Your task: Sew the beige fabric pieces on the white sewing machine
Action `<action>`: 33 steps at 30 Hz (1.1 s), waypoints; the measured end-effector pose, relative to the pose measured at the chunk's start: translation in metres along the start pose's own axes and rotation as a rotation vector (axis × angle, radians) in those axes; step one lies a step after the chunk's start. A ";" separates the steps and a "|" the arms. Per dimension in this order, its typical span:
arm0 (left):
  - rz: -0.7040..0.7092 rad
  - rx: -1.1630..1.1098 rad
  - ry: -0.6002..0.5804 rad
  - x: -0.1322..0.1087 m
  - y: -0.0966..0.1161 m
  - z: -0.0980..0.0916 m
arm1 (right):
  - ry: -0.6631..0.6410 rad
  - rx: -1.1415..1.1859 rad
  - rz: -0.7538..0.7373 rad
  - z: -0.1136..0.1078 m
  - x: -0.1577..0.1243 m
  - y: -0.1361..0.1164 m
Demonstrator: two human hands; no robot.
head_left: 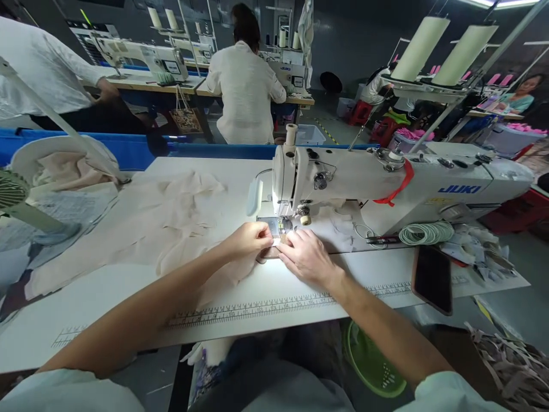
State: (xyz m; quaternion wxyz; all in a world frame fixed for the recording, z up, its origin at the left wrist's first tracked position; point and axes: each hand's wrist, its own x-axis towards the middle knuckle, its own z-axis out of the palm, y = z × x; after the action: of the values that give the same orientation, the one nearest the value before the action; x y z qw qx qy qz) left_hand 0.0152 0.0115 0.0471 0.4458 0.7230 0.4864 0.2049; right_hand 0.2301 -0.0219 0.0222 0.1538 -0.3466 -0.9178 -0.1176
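Observation:
A white JUKI sewing machine (343,177) stands on the table, its presser foot (283,224) lit by a lamp. Just in front of the foot, my left hand (251,237) pinches a small piece of pale fabric (277,242) between thumb and fingers. My right hand (306,254) is on the same piece from the right, fingers bent and pressed together at its edge. The fingers cover most of this piece. Thin beige fabric (184,200) lies crumpled to the left and reaches under my left forearm.
A phone (432,280), coiled pale green cord (426,233) and fabric scraps (476,252) lie at the right. A small fan (26,200) stands far left. A printed ruler (257,309) runs along the front edge. Below is a green basket (373,366); co-workers sit beyond.

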 end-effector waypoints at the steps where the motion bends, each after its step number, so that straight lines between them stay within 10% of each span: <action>1: -0.012 0.018 0.001 0.001 -0.002 0.000 | 0.001 0.005 -0.003 -0.001 0.000 0.000; 25: -0.082 0.359 0.049 0.005 0.003 0.000 | -0.023 0.047 0.039 -0.004 -0.003 0.001; 33: 0.664 0.829 0.290 -0.026 -0.010 0.023 | -0.011 0.031 0.004 0.000 -0.001 -0.002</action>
State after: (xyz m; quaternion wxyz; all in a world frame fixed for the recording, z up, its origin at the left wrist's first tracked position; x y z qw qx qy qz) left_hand 0.0153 -0.0202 0.0303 -0.0362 0.9170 0.3285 0.2233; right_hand 0.2296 -0.0236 0.0220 0.1544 -0.3466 -0.9197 -0.1014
